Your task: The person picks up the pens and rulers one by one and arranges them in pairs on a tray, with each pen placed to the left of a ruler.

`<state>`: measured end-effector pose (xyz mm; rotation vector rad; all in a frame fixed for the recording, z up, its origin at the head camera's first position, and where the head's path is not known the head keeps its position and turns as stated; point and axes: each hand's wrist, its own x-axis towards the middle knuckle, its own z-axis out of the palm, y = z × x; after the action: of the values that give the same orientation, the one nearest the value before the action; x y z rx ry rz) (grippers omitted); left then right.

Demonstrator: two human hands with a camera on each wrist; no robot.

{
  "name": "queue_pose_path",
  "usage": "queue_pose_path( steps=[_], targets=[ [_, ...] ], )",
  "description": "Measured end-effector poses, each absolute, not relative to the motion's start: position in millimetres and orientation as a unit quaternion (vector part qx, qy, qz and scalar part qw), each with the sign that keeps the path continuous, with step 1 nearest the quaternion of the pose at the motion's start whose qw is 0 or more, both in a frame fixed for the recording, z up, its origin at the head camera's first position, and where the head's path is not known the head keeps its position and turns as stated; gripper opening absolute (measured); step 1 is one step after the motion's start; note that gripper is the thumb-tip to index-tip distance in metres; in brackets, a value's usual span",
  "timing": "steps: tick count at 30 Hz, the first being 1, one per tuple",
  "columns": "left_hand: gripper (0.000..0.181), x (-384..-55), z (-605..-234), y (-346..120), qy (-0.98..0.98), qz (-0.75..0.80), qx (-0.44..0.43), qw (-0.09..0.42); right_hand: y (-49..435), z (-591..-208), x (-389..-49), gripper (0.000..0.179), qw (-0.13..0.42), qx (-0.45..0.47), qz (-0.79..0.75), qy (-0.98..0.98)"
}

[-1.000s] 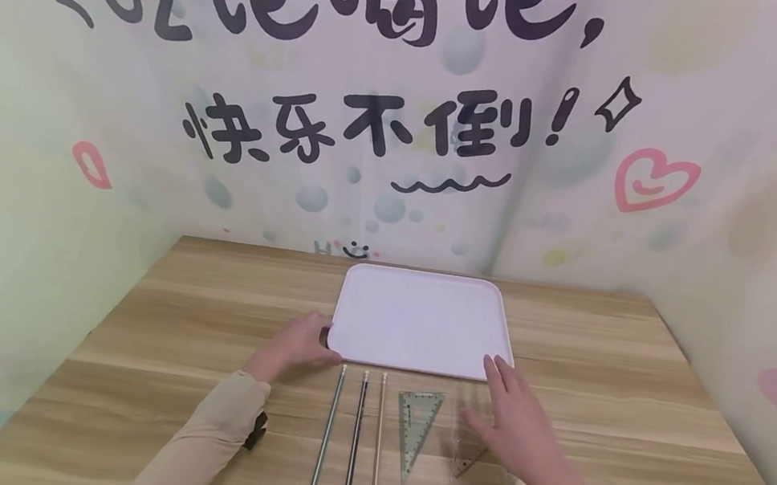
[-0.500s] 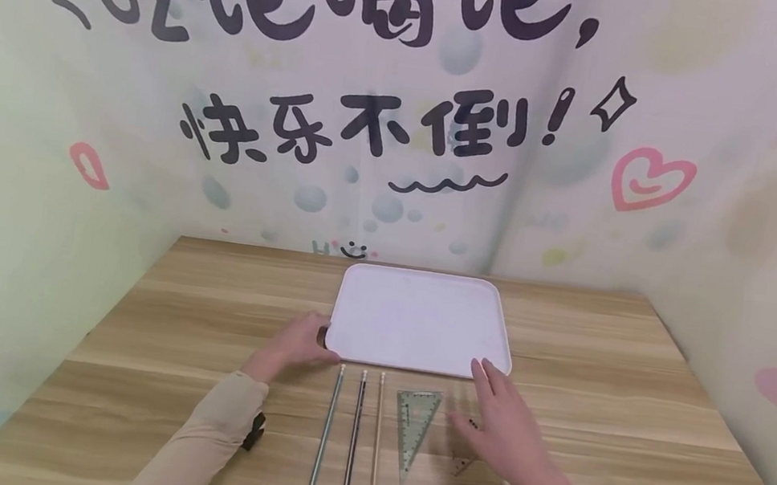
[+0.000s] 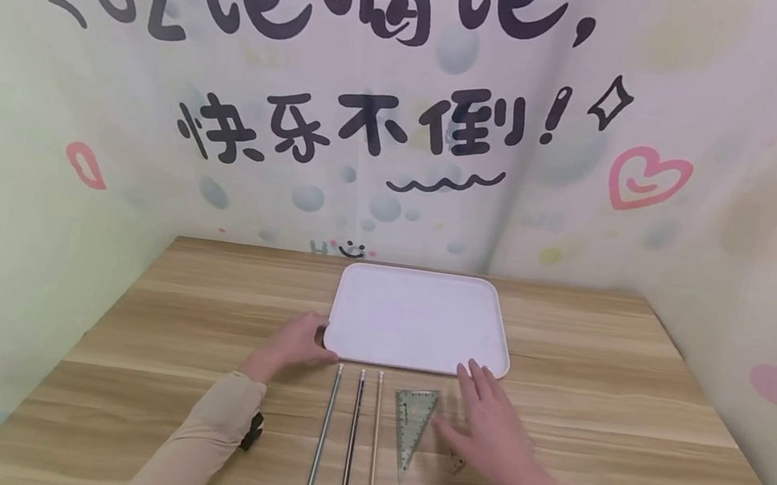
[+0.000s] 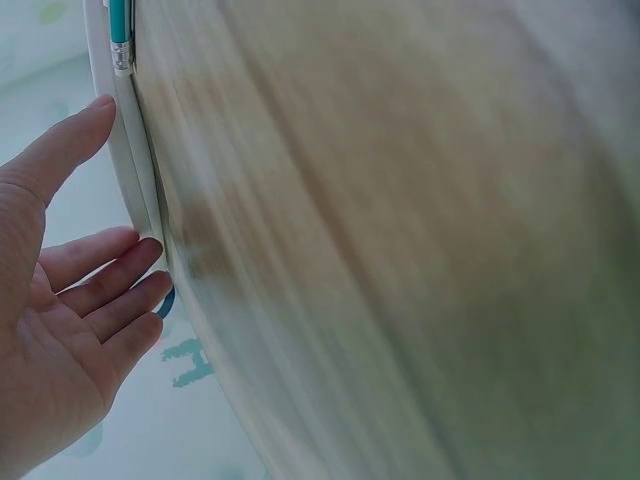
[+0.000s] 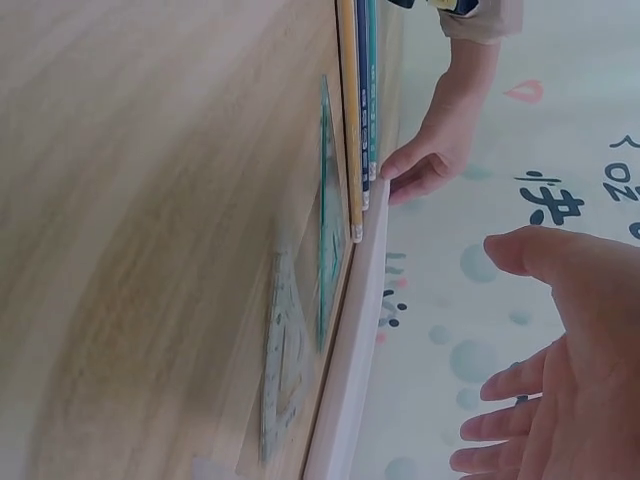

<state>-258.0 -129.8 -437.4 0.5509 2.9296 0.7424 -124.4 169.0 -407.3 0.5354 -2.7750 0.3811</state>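
A white tray (image 3: 420,319) lies at the back of the table. My left hand (image 3: 292,340) is at its front left corner, thumb by the front edge and fingers along the side. In the left wrist view those fingers (image 4: 125,290) are loosely extended at the rim. My right hand (image 3: 492,433) is spread, fingertips overlapping the tray's front edge in the head view. It hides most of a clear set square (image 5: 285,360), which lies below it. Just left of that is a greenish triangular set square (image 3: 413,427). The right hand holds nothing.
Side by side in front of the tray lie a teal pencil (image 3: 322,437), a dark pencil (image 3: 352,440) and a wood-coloured pencil (image 3: 375,443), eraser ends toward it. A pale clear edge (image 5: 215,468) shows beside the clear set square. Behind the table hangs a printed wall cloth (image 3: 363,215).
My right hand has slid left, from the tray's front right corner along its front edge, now covering more of the clear set square. The left hand stays at its corner.
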Motion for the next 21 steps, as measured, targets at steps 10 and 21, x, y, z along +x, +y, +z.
queue_pose_path(
  steps=[10,21],
  targets=[
    [0.03,-258,-438,-130,0.954,0.237,0.181,0.034,155,-412,-121,0.081,0.128,0.189,0.144,-0.963],
    [0.029,-257,-437,-130,0.953,0.241,0.178,0.035,135,-415,-112,0.086,0.061,0.184,0.132,-0.972]
  ],
)
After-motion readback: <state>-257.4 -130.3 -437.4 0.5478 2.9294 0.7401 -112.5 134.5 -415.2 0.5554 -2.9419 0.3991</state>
